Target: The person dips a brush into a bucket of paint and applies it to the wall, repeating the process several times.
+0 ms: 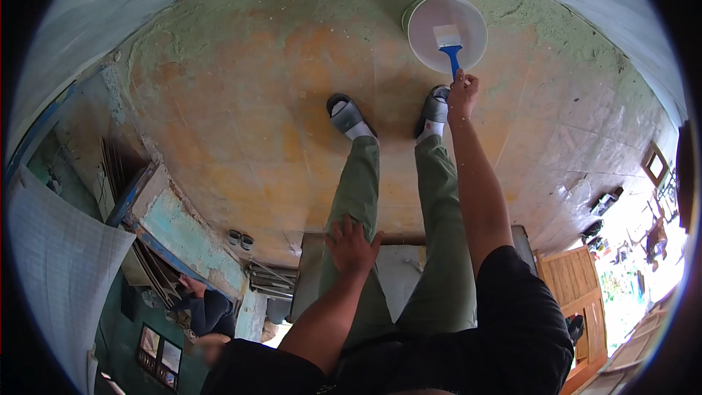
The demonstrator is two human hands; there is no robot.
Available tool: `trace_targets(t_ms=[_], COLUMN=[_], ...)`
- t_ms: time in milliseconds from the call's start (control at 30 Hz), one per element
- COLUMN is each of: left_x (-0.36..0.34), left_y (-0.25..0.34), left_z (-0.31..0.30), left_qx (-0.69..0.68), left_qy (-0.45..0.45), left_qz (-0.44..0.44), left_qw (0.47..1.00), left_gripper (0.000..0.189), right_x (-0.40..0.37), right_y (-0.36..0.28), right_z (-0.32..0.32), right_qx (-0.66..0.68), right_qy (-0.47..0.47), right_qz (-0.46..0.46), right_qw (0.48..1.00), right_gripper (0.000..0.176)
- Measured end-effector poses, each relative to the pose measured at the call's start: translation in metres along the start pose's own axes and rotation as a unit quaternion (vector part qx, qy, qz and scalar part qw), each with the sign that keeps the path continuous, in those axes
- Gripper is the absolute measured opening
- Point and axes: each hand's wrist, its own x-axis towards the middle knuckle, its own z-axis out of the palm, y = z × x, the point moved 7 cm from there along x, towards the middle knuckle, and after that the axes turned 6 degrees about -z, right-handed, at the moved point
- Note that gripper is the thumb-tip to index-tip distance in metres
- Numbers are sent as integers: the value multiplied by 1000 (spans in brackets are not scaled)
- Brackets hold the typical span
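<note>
My right hand (463,93) is closed around the blue handle of a wide paintbrush (451,48). The brush's pale bristles overlap the inside of a white bucket (472,33) that stands on the floor ahead of my right foot. Resting on my green trousers (351,197) near the knee is my left hand (351,247), its fingers spread and nothing in it. Grey sandals (351,117) over white socks are on my feet.
The worn tiled floor (256,102) carries greenish residue along the wall. At the lower left, another person (212,311) is near a broken wall section (194,230). A pair of sandals (240,239) lies left; a wooden door (578,289) stands right, beside a bright opening.
</note>
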Motion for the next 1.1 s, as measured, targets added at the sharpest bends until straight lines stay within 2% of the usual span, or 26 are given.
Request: trace_targets(t_ms=[33, 133, 233, 333, 433, 533, 833, 933, 1033, 1100], left_x=[0, -1, -1, -2, -2, -3, -2, -4, -4, -4], left_y=[0, 2, 2, 3, 3, 4, 4, 5, 4, 3], left_z=[0, 0, 0, 2, 0, 1, 1, 2, 4, 3], left_qx=[1, 3, 2, -1, 2, 3, 8, 8, -1, -4], left_qy=[-2, 0, 3, 7, 9, 14, 17, 12, 21, 31], left_qz=[0, 1, -1, 1, 3, 4, 5, 3, 7, 10], left_qw=[1000, 1000, 1000, 1000, 1000, 1000, 1000, 1000, 1000, 999], left_gripper=[62, 62, 61, 61, 61, 61, 60, 60, 59, 59], right_x=[-6, 1, 0, 14, -4, 0, 3, 4, -7, -19], right_y=[-11, -6, -7, 23, -8, -3, 3, 11, -5, -10], right_z=[-1, -2, -2, 0, -4, -4, -1, 2, 0, -1], right_qx=[25, -47, 11, -26, 39, 5, 31, 2, 111, 221], right_qy=[-12, 13, -4, 27, -11, 1, -20, -22, -33, -85], right_qz=[23, -25, 9, -30, 36, 32, 25, 45, 86, 128], right_qw=[999, 998, 1000, 999, 999, 999, 999, 999, 990, 963], right_gripper=[34, 35, 37, 37, 36, 36, 37, 37, 34, 33])
